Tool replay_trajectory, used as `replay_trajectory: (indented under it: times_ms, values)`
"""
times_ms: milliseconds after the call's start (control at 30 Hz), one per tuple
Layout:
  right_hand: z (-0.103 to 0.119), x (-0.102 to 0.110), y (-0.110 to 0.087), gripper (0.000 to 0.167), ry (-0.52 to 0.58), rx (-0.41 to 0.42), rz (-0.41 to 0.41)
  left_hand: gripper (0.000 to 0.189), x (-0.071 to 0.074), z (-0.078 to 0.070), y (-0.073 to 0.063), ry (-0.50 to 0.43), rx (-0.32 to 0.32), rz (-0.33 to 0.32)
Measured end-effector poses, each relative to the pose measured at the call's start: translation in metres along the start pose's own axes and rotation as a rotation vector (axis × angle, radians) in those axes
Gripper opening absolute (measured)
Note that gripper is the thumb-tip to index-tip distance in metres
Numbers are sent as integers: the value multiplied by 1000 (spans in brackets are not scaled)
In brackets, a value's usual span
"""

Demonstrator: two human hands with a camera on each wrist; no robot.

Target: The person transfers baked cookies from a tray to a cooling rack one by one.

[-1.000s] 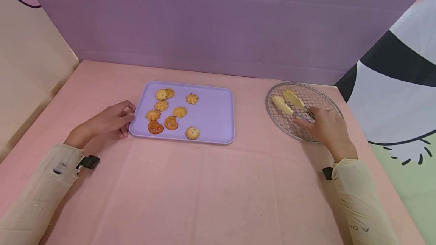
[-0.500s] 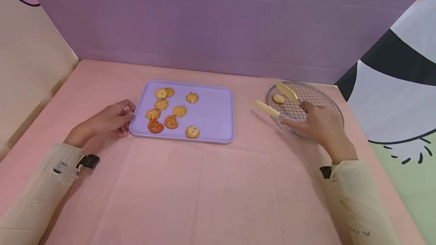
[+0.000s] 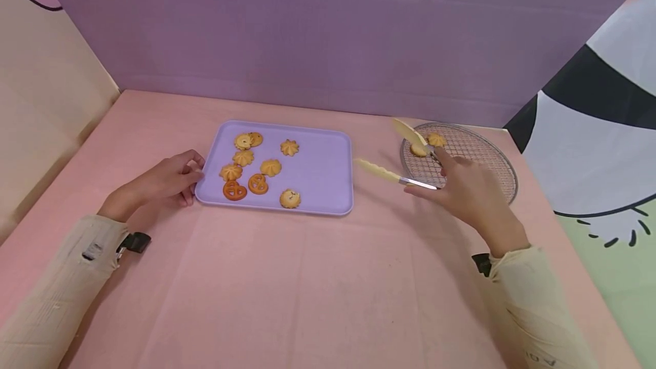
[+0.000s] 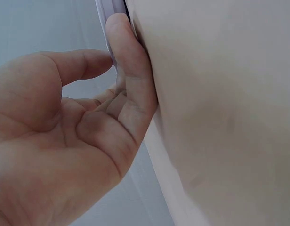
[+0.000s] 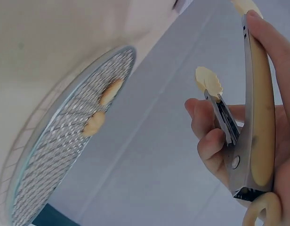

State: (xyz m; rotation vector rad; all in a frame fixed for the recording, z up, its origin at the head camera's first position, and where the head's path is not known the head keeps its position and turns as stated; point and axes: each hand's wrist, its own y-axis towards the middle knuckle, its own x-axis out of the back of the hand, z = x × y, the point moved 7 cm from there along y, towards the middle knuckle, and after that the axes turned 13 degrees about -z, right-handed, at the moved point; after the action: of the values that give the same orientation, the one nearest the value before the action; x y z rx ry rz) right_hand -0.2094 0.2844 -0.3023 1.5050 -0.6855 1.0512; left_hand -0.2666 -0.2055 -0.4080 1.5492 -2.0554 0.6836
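Observation:
In the head view, my left hand (image 3: pixel 164 181) grips the left rim of a lilac tray (image 3: pixel 323 178), thumb and fingers at its edge. The left wrist view shows the thumb against the tray's rim (image 4: pixel 106 12) and the other fingers bent beside it. My right hand (image 3: pixel 474 187) holds metal tongs (image 3: pixel 417 183) with cream tips, their arms spread wide, nothing between them. Below the tongs lies a round wire rack (image 3: pixel 476 152) bearing a fluted cookie (image 3: pixel 436 139) and a paler cookie (image 3: pixel 418 150), partly hidden by a tong tip.
On the tray's left half and middle lie several star-shaped cookies (image 3: pixel 270 167), two pretzel-shaped cookies (image 3: pixel 234 191) and a round cookie (image 3: pixel 290 199) near the front rim. A purple wall (image 3: pixel 328 39) rises behind the pink table (image 3: pixel 318 289).
The tongs have spread apart and moved left from over the rack, reaching toward the tray's right edge. Two cookies now show on the rack. My left hand has stayed still.

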Motion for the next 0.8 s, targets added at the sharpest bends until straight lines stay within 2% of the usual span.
replay_trajectory:
  times_ms: [167, 333, 633, 800]
  values:
    - [18, 2, -1, 89, -7, 57, -31, 31, 0, 0, 0, -6, -10, -4]
    - [36, 0, -5, 92, -9, 94, -17, 31, -1, -1, -1, -3, -7, -3]
    - [72, -8, -6, 95, 29, 225, -76, 32, 0, -2, -1, 6, -2, -3]
    - [89, -15, -4, 96, 25, 262, -55, 33, 0, -2, -1, 11, 2, -1]
